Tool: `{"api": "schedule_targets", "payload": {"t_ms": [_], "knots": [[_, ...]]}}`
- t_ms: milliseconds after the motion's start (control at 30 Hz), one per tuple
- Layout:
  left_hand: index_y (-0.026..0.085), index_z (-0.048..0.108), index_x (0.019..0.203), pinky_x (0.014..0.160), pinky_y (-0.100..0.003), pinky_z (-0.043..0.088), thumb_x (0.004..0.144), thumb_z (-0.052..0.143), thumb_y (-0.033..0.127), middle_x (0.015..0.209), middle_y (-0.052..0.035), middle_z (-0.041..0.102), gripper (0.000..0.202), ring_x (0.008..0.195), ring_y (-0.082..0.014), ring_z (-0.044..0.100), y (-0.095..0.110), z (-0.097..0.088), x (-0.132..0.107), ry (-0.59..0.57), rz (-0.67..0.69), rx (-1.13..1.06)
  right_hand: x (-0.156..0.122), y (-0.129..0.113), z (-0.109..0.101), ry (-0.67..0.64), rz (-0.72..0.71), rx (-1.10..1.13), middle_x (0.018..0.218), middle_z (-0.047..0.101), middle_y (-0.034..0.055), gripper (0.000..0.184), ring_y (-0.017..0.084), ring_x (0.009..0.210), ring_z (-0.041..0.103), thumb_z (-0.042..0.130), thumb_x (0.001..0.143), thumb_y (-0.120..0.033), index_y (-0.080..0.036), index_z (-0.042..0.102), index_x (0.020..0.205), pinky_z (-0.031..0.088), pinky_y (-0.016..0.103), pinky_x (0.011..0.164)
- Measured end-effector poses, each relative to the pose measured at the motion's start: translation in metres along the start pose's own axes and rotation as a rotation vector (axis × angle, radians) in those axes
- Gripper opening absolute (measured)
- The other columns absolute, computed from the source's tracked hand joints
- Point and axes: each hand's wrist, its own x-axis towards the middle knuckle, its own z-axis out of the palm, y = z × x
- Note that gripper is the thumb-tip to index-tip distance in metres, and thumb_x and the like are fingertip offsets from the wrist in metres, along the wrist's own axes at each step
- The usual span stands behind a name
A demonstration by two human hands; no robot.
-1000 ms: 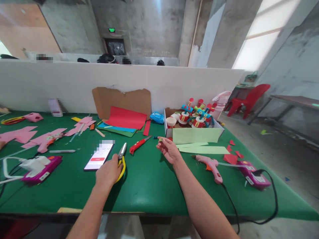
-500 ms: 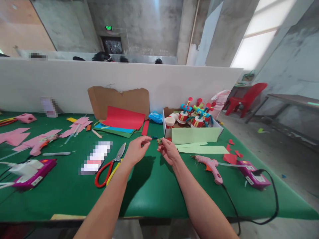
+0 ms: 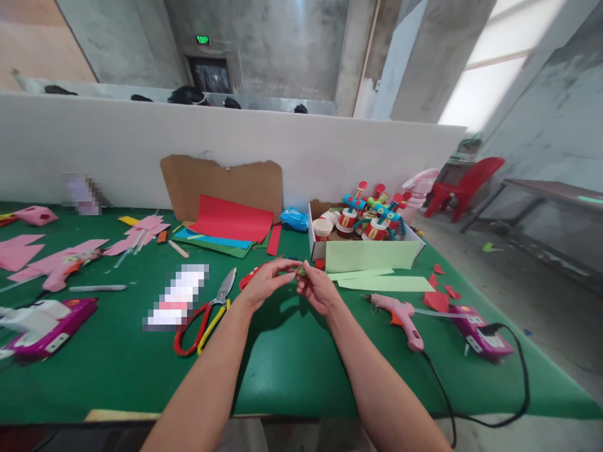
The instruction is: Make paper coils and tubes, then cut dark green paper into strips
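In front of the white box, my right hand (image 3: 318, 290) pinches a small green coil (image 3: 300, 272), perhaps a curled paper strip, between thumb and fingers. My left hand (image 3: 267, 284) meets it from the other side, with thumb and fingertips closing on the same coil. Just beyond the fingertips lies a dark blue coil (image 3: 293, 258). A red item (image 3: 248, 277) is partly hidden behind my left hand. Left of that hand lie scissors (image 3: 217, 307) with red and yellow handles. To the right rests a pink glue gun (image 3: 398, 317).
The white box (image 3: 316, 250) holds several cup figures (image 3: 347, 220). Green paper strips (image 3: 386, 285) lie before it. Coloured sheets (image 3: 233, 220) lean by cardboard (image 3: 221, 176). A second glue gun (image 3: 59, 276) and power strips (image 3: 483, 336) lie at the sides; a cord (image 3: 524, 383) crosses the right edge.
My left hand has moved right, bringing its fingertips to the green coil in my right hand. The red item behind my left hand has come into view. The camera has shifted slightly.
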Motion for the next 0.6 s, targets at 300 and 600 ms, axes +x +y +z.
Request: {"api": "schedule_targets", "payload": {"t_ms": [300, 600], "knots": [[0.016, 0.07, 0.097, 0.09, -0.036, 0.047, 0.072, 0.071, 0.04, 0.103, -0.0084, 0.07, 0.034, 0.099, -0.0227, 0.062, -0.0015, 0.0033, 0.0009, 0.018, -0.022, 0.068, 0.0006, 0.0032, -0.0026, -0.027, 0.077, -0.074, 0.054, 0.055, -0.0055, 0.04, 0.005, 0.042, 0.047, 0.08, 0.066, -0.051, -0.014, 0.064, 0.07, 0.045, 0.017, 0.042], [0.019, 0.071, 0.087, 0.085, -0.034, 0.049, 0.068, 0.072, 0.032, 0.1, -0.0067, 0.068, 0.024, 0.095, -0.0202, 0.061, -0.0075, 0.0071, 0.0024, 0.175, 0.062, 0.057, 0.0049, 0.0022, -0.008, 0.101, 0.053, -0.05, 0.058, 0.061, -0.0021, 0.039, 0.008, 0.046, 0.053, 0.076, 0.07, -0.053, -0.016, 0.065, 0.07, 0.051, 0.021, 0.047]]}}
